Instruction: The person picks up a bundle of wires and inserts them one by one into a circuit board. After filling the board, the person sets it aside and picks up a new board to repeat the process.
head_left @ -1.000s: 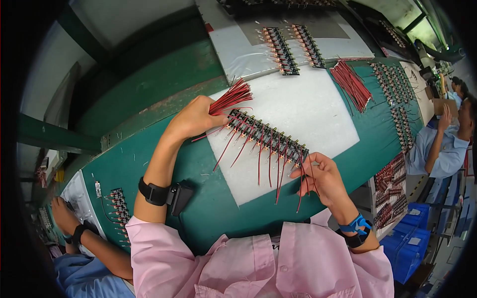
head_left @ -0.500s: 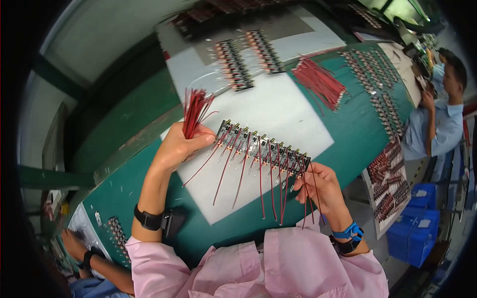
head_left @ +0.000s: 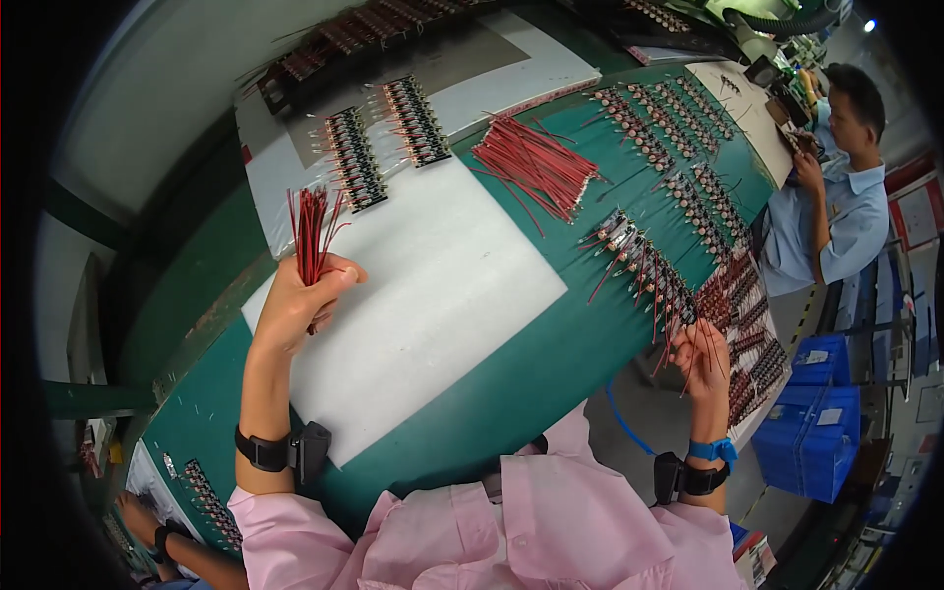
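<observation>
My left hand (head_left: 300, 305), above the left part of the white foam sheet (head_left: 423, 305), is closed round a bundle of red wires (head_left: 311, 231) whose ends fan out above the fist. Over at the right, my right hand (head_left: 703, 359) pinches the near end of a long strip of circuit boards (head_left: 644, 261). Red and dark wires hang from the strip, which is tilted above the green table edge, close to finished-looking rows of boards. Some fingertips of the right hand are hidden behind wires.
A loose pile of red wires (head_left: 536, 167) lies beyond the foam. Two board strips (head_left: 356, 157) rest at its far edge, and rows of boards (head_left: 639, 128) cover the far right. Blue bins (head_left: 811, 442) stand below. One co-worker (head_left: 836, 187) sits at right; another person's arm (head_left: 187, 536) shows lower left.
My right hand has carried the board strip off to the right, away from the foam sheet. My left hand has let go of the strip's other end and keeps the wire bundle. The view has shifted.
</observation>
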Tool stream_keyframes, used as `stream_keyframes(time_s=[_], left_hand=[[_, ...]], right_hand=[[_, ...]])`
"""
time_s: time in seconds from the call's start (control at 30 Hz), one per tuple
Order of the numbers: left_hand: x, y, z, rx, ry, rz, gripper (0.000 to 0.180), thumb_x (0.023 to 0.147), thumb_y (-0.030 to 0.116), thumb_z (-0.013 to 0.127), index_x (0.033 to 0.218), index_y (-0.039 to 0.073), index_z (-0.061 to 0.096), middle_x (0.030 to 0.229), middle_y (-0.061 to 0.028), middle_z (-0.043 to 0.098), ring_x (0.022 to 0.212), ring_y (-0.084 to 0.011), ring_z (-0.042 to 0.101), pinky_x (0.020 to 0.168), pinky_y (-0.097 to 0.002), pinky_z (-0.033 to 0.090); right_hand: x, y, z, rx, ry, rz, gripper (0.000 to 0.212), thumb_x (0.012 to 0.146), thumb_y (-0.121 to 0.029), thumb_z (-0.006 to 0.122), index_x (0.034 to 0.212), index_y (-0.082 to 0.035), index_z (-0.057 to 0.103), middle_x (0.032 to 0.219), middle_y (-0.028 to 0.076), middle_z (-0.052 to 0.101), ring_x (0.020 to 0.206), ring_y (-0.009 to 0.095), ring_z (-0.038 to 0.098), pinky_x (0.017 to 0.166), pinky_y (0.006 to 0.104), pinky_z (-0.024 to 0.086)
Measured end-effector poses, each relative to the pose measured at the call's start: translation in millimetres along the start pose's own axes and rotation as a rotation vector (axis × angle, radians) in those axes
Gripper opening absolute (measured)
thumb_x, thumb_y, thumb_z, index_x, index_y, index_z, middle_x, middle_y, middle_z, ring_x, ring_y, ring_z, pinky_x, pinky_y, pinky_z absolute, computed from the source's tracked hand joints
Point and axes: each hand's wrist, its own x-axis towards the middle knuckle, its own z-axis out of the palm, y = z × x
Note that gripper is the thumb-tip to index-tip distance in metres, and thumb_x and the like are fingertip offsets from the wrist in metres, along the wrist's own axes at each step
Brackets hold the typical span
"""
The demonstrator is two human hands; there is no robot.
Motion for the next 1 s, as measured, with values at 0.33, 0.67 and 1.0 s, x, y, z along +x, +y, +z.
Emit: stream_keyframes(time_s=[0.33,0.67,1.0], left_hand=[[-4.6,-0.9,14.2,0.016,0.002,-0.029,0.019,0.072,0.019,0.059,0.074,0.0,0.056,0.044,0.0055,0.035,0.037,-0.0027,0.028,0.034,-0.0189,0.022],[-11.0,4.0,14.7,-0.045,0.04,0.032,0.022,0.073,0.021,0.058,0.074,0.0,0.055,0.043,0.0057,0.033,0.035,-0.0029,0.027,0.033,-0.0188,0.022],[-9.3,-0.3,9.6,-0.036,0.175,0.005,0.023,0.074,0.023,0.058,0.074,0.0,0.053,0.043,0.006,0.031,0.034,-0.0025,0.026,0.032,-0.0185,0.021]], right_hand=[[-7.8,-7.6,0.9,0.01,-0.07,0.003,0.007,0.08,-0.008,0.046,0.081,-0.002,0.043,0.065,0.015,0.056,0.04,0.018,0.052,0.045,0.0298,0.049],[-20.9,-111.4,-52.5,-0.164,-0.117,-0.21,0.011,0.079,-0.011,0.05,0.087,-0.004,0.048,0.065,0.007,0.056,0.044,0.013,0.053,0.042,0.025,0.047],[101.4,-197.7,-166.1,-0.066,0.149,-0.22,0.004,0.08,-0.006,0.045,0.078,-0.003,0.048,0.065,0.004,0.054,0.048,0.011,0.052,0.046,0.0227,0.047]])
